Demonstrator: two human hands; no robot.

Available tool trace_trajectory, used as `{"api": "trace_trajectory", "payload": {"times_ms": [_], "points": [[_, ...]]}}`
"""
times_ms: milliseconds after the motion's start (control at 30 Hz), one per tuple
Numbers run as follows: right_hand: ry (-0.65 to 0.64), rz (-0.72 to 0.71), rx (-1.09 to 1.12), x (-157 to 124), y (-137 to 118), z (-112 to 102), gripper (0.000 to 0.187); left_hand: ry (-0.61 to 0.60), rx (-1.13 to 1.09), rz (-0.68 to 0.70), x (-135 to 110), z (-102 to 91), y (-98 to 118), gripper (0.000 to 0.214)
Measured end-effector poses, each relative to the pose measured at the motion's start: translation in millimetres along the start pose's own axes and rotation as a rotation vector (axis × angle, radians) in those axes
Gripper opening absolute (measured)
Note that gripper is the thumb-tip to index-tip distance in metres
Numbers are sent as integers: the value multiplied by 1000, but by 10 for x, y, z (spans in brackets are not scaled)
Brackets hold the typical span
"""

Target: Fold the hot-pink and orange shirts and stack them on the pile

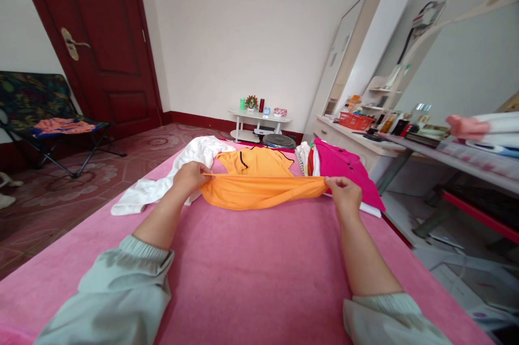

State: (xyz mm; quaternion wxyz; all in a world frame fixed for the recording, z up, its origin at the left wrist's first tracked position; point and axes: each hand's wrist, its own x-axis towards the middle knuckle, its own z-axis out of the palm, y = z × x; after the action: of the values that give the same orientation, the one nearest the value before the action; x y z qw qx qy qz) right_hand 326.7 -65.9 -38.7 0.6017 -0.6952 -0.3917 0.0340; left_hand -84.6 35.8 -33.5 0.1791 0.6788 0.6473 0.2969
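An orange shirt (259, 191) is stretched between my two hands, its near edge lifted off the pink cover and folding over on itself. My left hand (190, 176) pinches one corner of that edge. At the opposite corner my right hand (344, 191) grips the fabric between thumb and fingers. The far part of the shirt, with dark trim, lies flat behind the raised edge. Left of it a white garment (198, 153) lies crumpled, partly behind my left hand. A bright pink garment (344, 169) rests behind my right hand, beside several other folded clothes (306, 157).
The pink cover (259, 274) spreads under everything. Beyond it stands a small white table (259, 118) with ornaments. A dresser (352, 134) and a cluttered desk (454, 156) run along the right. On the left are a folding chair (52, 118) with cloth on it and a red door (93, 37).
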Motion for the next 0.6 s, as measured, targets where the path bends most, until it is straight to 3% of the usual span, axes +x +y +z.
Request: {"api": "trace_trajectory", "payload": {"times_ms": [133, 200, 300, 433, 500, 600], "points": [[-2, 302, 452, -57, -76, 115, 26, 119, 34, -32, 23, 25, -32, 18], [-49, 321, 525, -80, -116, 160, 30, 153, -43, -16, 43, 46, -42, 21], [-51, 142, 375, -96, -147, 171, 46, 202, -148, -13, 82, 73, -56, 23], [-47, -88, -45, -120, -199, 134, 76, 289, -198, -28, 82, 49, -14, 23], [-54, -149, -186, -137, -232, 119, 79, 317, -213, -48, 56, 19, 32, 24], [-5, -193, -276, -152, -254, 111, 66, 328, -259, -59, 18, -13, 97, 26]]}}
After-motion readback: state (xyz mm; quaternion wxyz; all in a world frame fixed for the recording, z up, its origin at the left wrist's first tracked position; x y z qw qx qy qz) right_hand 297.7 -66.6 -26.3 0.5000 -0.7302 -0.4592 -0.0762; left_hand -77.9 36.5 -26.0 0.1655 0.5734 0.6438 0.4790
